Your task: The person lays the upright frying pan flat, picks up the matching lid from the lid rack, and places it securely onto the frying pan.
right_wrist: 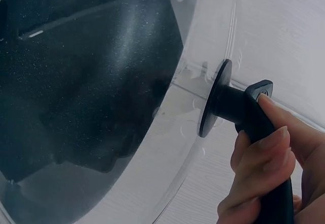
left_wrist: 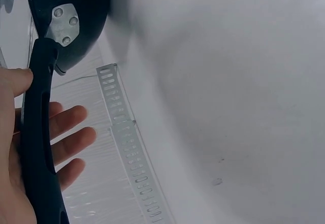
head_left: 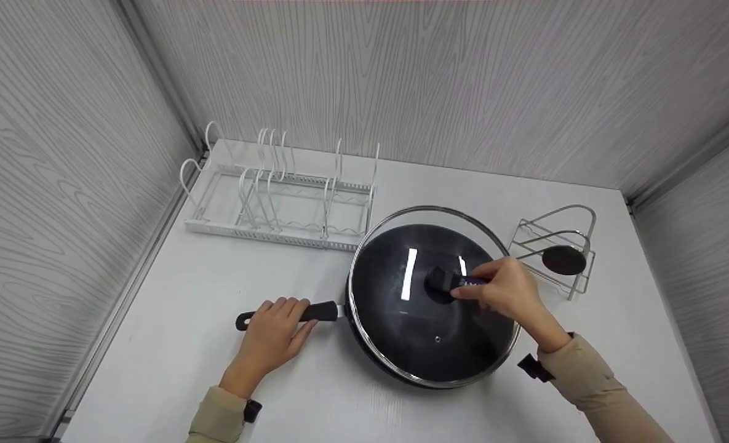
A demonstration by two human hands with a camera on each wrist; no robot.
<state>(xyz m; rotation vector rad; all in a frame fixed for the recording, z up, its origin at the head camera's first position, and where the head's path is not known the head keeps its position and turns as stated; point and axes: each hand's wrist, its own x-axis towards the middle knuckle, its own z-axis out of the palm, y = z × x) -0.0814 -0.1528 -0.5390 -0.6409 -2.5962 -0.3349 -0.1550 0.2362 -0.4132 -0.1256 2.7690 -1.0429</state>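
Note:
A dark wok (left_wrist: 91, 10) with a long black handle (head_left: 321, 311) stands in the middle of the table. My left hand (head_left: 272, 332) holds that handle, thumb on one side and fingers round the other. Over the wok is a glass lid (head_left: 401, 332) with a metal rim. In the head view the lid's far edge reaches past the wok, and the right wrist view shows the lid tilted. My right hand (head_left: 509, 292) grips the lid's black upright handle (right_wrist: 256, 117). The lid's glass lets the wok's dark inside show through.
A white extendable rack (head_left: 266, 232) with several upright loops stands at the back left, close to the wok. To the right is a small wire stand (head_left: 593, 224) with a dark oval disc (head_left: 564, 260). Grey wood-grain panels (head_left: 401, 80) enclose the white table.

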